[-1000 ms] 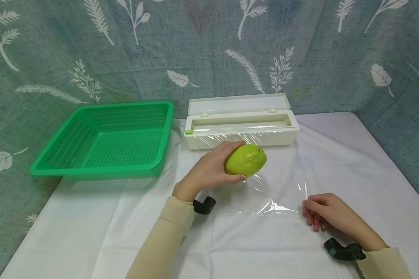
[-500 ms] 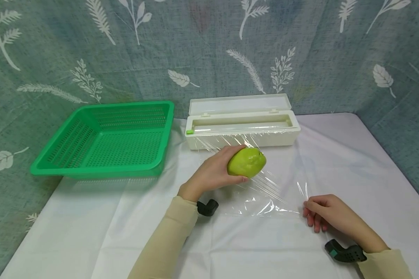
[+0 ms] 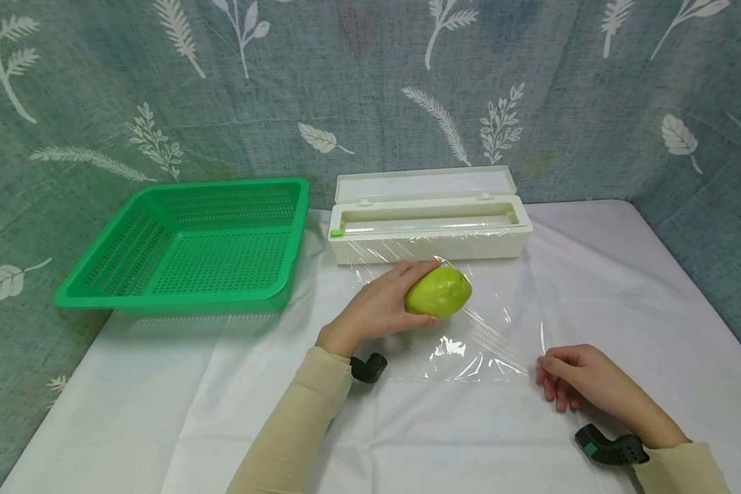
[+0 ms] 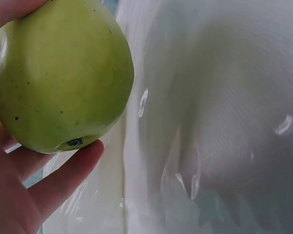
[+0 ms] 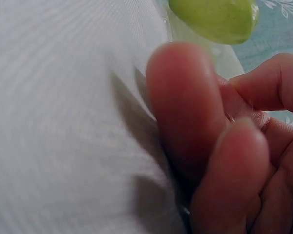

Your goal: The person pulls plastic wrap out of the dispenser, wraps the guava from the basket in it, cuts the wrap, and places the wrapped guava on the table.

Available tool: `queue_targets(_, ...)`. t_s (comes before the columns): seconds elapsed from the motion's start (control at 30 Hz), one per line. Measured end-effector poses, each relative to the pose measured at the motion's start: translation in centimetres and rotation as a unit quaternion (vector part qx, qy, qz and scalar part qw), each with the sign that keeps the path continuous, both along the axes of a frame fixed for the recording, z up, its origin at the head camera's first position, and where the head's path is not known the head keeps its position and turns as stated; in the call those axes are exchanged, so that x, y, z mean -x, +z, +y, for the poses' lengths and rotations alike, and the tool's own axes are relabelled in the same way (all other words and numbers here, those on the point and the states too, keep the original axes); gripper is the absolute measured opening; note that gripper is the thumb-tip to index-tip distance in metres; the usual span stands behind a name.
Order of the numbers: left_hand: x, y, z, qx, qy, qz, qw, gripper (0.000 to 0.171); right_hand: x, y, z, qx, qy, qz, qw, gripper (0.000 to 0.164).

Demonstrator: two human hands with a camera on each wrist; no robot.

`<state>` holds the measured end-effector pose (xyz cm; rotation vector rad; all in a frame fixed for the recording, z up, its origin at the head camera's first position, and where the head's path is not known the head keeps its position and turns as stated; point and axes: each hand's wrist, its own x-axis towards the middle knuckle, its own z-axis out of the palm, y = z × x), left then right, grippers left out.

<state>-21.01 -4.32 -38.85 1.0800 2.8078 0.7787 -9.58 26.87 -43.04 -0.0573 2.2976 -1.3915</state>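
A smooth yellow-green fruit [image 3: 438, 293], oblong with small dark specks and a dark dimple at one end, is gripped by my left hand [image 3: 383, 302] between thumb and fingers. It is held over a sheet of cling film [image 3: 494, 343] drawn out toward me. The film runs from a white wrap dispenser [image 3: 432, 245] whose lid stands up. At the film's near right corner, my right hand [image 3: 583, 377] pinches the edge between thumb and forefinger. In the right wrist view, curled fingers [image 5: 185, 97] lie close to the white cloth, with the fruit [image 5: 217, 19] beyond.
A green plastic basket [image 3: 272, 302] with slotted sides stands at the left back of the table. White cloth [image 3: 160, 398] covers the tabletop. A blue-green curtain [image 3: 370, 89] with leaf prints hangs close behind the dispenser and along both sides.
My left hand has moved the fruit slightly down and toward the right, closer over the film. Shiny creases in the film have shifted. My right hand has stayed nearly still.
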Motion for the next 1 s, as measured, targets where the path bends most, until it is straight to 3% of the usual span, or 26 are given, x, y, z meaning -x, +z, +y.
queue_targets(1.0, 0.26, -1.04, -0.12, 0.015, -0.011, 0.005, 0.9998, 0.08, -0.05, -0.29, 0.08, -0.001, 0.011, 0.023, 1.0, 0.035)
